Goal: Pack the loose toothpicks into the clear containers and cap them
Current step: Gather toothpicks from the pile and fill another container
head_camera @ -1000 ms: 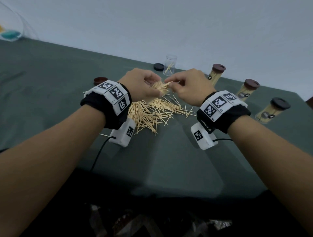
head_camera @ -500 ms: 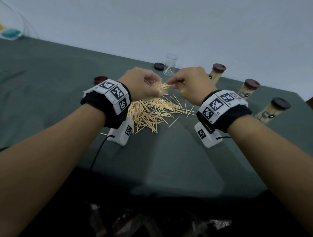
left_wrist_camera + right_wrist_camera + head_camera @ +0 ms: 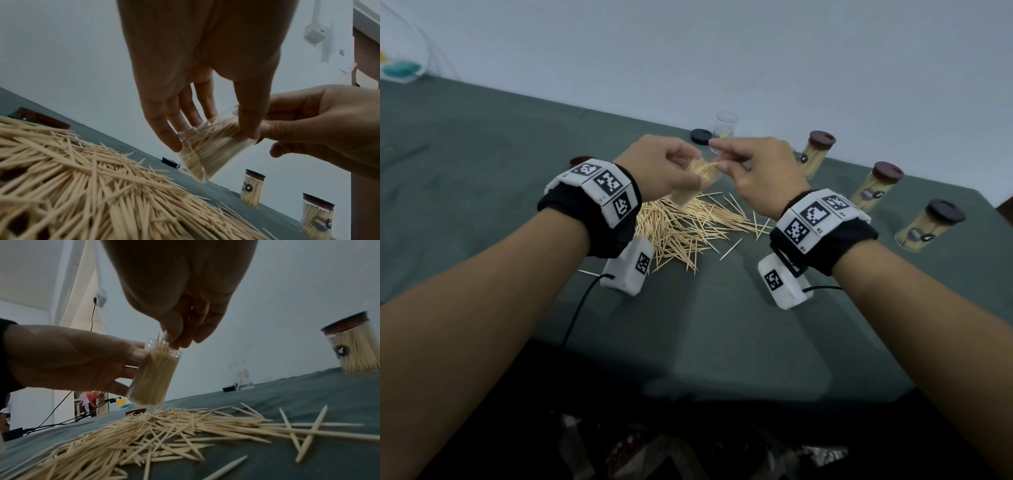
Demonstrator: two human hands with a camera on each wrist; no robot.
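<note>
My left hand grips a clear container, tilted and packed with toothpicks, just above the loose toothpick pile on the green table. The right hand is at the container's mouth. In the right wrist view its thumb and fingertips pinch a few toothpicks that stick out of the container. The left wrist view shows my left fingers and thumb wrapped round the container, with the right hand beside it.
An uncapped clear container with a few toothpicks stands at the back, a black cap beside it. A brown cap lies left of my left wrist. Three capped, full containers stand in a row at the right.
Both hands have risen a little with the container. The right hand's fingers have shifted over its mouth. One toothpick has dropped onto the table at the pile's near right edge.
</note>
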